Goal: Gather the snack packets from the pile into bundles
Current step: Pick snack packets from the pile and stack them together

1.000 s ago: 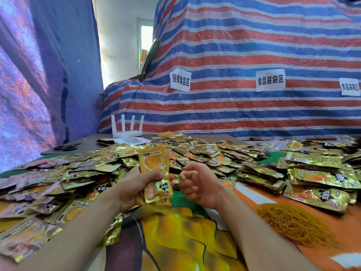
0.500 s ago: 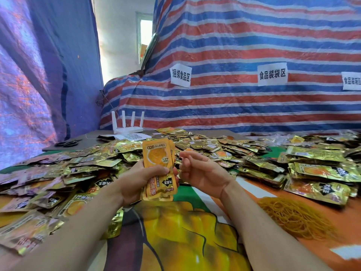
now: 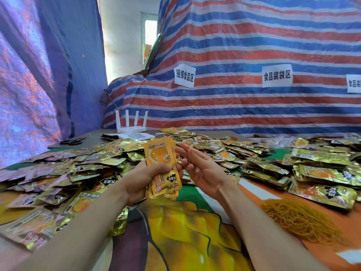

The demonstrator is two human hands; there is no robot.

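Gathering: mid-step, by the look of it, with a small stack (image 3: pixel 163 165) of orange packets built up and not yet banded.
Left hand (image 3: pixel 144 178): clamped round the lower half of the stack, thumb across the front, holding it upright and slightly fanned.
Right hand (image 3: pixel 201 171): just right of the stack, empty, palm turned up, fingers straight and apart. Fingertips close to the stack's top edge; touching or not, cannot tell.
Pile (image 3: pixel 93 165): loose gold packets spread left of and behind the stack, lying flat.
Bundles (image 3: pixel 322 173): well right of the stack, in thicker heaps; banded or not, too blurred to say.
Rubber bands (image 3: pixel 300 218): tangled heap to the lower right of the stack, well apart from both hands.
Next move: likely squaring the stack with the free palm, or reaching back to the pile for more. Calls for a firm left grip to stop the slick packets sliding apart, then a reach to the rubber bands.
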